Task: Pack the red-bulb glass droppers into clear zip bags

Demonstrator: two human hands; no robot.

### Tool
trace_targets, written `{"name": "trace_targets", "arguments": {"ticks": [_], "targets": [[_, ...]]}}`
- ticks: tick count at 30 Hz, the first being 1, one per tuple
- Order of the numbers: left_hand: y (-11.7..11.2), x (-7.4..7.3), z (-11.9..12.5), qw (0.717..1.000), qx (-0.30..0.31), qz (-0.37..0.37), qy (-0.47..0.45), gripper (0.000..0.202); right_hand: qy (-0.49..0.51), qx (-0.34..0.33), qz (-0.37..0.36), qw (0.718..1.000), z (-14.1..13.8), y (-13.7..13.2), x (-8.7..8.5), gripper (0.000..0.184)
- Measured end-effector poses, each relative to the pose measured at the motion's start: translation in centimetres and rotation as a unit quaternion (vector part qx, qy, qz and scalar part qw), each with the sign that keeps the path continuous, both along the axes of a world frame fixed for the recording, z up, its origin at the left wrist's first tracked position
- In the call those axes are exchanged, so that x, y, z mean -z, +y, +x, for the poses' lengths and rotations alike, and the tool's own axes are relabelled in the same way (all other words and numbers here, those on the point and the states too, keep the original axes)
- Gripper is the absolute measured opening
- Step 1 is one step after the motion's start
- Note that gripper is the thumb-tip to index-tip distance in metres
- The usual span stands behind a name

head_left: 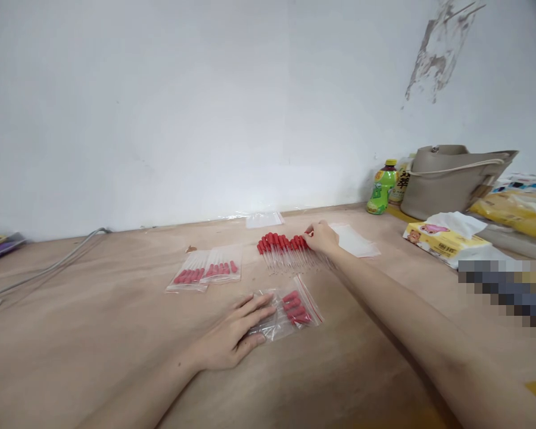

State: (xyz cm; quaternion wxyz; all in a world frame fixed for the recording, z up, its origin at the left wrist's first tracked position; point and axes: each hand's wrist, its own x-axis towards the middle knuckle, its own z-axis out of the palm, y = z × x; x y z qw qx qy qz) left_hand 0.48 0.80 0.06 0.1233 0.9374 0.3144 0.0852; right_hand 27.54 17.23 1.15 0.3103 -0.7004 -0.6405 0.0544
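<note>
My left hand lies flat with fingers stretched out on a clear zip-lock bag. Red-bulbed droppers lie inside this bag, their bulbs toward its red-striped end. Farther back is a row of loose glass droppers, red bulbs pointing away from me. At the right end of that row, my right hand pinches a dropper by its red bulb; the fingers partly hide it. To the left, two overlapping zip-lock bags hold several more droppers each.
White flat bags lie right of the row; another white packet is by the wall. At the right stand a green drink bottle, a grey handbag and a yellow tissue pack. A cable runs along the left.
</note>
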Motion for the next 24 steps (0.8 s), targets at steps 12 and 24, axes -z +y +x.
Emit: {"name": "trace_targets", "arguments": {"ticks": [12,24], "targets": [[0.1,-0.1,0.0,1.0,-0.002,0.0,0.002,0.053,0.444,-0.151,0.119,0.875,1.9,-7.8,0.6,0.039],[-0.1,-0.1,-0.2,0.996,-0.025,-0.037,-0.08,0.041,0.579,-0.162,0.063,0.797,0.7,-11.4,2.8,0.043]]}}
